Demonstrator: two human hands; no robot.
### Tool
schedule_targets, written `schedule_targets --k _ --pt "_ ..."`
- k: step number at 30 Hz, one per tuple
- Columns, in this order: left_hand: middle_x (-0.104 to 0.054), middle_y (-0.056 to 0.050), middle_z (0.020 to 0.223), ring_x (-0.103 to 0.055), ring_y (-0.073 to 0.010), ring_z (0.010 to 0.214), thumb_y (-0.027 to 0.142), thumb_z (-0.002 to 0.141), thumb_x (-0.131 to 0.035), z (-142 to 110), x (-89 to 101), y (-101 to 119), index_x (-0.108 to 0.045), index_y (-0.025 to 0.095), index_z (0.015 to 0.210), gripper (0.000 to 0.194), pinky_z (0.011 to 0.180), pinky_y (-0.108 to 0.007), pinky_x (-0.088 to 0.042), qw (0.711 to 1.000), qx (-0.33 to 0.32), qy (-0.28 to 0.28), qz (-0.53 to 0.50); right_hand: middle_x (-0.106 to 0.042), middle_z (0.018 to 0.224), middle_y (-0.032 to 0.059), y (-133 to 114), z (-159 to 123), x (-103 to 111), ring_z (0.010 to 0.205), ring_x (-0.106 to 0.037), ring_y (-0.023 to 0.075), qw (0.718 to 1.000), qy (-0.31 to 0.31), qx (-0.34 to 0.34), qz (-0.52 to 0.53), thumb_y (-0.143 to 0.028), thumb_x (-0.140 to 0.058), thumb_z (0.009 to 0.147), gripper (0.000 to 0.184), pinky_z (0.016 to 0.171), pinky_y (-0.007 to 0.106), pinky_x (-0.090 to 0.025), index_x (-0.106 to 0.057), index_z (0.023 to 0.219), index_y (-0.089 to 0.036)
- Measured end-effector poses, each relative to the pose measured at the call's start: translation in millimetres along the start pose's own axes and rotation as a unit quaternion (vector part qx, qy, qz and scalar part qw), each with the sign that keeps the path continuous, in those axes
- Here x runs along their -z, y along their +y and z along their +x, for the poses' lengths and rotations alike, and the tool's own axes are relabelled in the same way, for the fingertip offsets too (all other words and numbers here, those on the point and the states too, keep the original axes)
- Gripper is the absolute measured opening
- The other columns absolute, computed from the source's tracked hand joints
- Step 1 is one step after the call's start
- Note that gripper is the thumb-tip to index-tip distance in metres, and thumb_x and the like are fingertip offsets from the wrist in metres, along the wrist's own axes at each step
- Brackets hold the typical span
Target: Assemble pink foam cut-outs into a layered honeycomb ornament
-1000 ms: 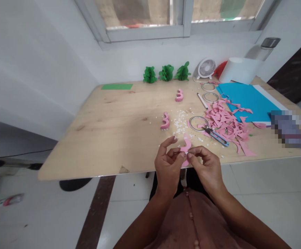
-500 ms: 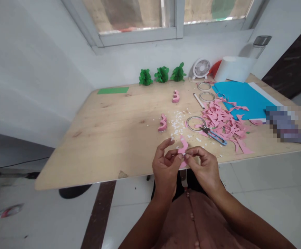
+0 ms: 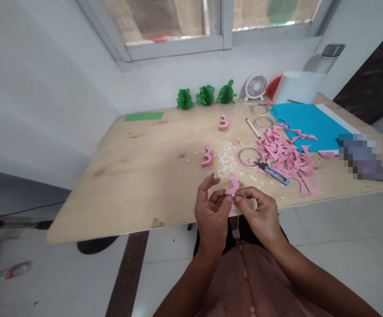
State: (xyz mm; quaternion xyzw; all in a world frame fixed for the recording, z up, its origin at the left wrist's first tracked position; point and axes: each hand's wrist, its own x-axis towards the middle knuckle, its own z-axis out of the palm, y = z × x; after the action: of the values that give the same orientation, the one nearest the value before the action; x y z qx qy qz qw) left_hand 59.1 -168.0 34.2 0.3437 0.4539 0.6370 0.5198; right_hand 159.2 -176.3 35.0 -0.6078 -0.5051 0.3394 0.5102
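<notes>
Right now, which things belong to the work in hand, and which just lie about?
Belonging: wavy pink piece, pinched by left hand and right hand; probably the two pink stacks and white bits.
Lying about, seemingly: fan, pen, blue sheet, green strip.

Pink paper cutout (image 3: 233,181), pink scraps (image 3: 281,150), blue sheet (image 3: 321,125), green ornaments (image 3: 206,95), white fan (image 3: 256,86)
</notes>
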Motion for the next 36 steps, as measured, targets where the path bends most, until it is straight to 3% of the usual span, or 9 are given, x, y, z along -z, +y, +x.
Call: schedule_targets --k 13,36 --pt "-0.055 -0.005 0.115 -0.063 -0.0118 0.083 0.011 0.069 -0.067 2.9 4.0 -0.4 -0.053 0.029 0.12 0.056 0.066 -0.019 -0.054 1.0 -0.012 0.004 0.023 -0.074 0.084 0.0053 1.7 -3.4 1.7 0.085 -0.067 0.0232 0.998 -0.017 -0.017 0.051 -0.026 -0.061 0.079 0.014 0.079 0.037 -0.051 -0.074 0.083 -0.022" --pt "-0.053 -0.004 0.113 -0.062 -0.0097 0.078 0.009 0.068 -0.066 4.5 5.4 5.3 -0.052 0.031 0.121 0.059 0.064 -0.019 -0.053 1.0 0.003 -0.001 0.007 -0.072 0.088 0.0052 5.7 -5.9 6.9 0.089 -0.064 0.0224 0.993 -0.025 -0.06 0.097 -0.031 -0.061 0.081 0.016 0.084 0.037 -0.047 -0.07 0.088 -0.021"
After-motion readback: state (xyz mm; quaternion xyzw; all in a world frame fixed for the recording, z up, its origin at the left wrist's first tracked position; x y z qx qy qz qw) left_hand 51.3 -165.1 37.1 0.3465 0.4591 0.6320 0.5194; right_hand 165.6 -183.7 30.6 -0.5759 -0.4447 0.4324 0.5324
